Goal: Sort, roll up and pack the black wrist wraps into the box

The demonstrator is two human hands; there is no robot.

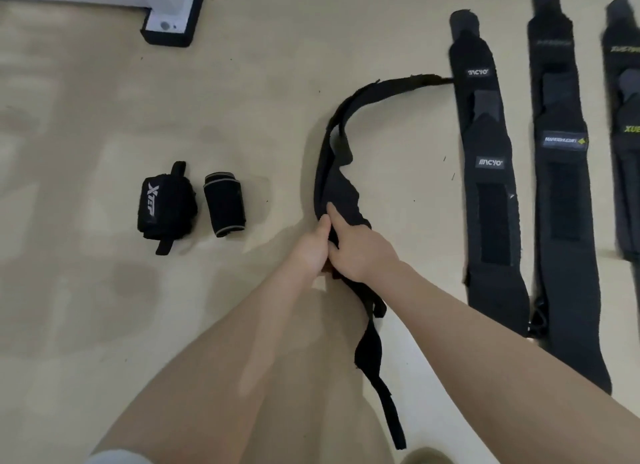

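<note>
Both hands, left [313, 252] and right [360, 252], pinch a loose wrap [337, 189] mid-floor, fingers curled round its near part, likely to straighten it for rolling, while two rolls [166, 207] sit leftward and flat wraps [485, 172] line the right edge.

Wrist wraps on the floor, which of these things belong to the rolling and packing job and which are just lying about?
Job: long black wrap held by both hands; two rolled black wraps; three flat black wraps laid out at right.

Lying about: white stand foot with black base.
</note>
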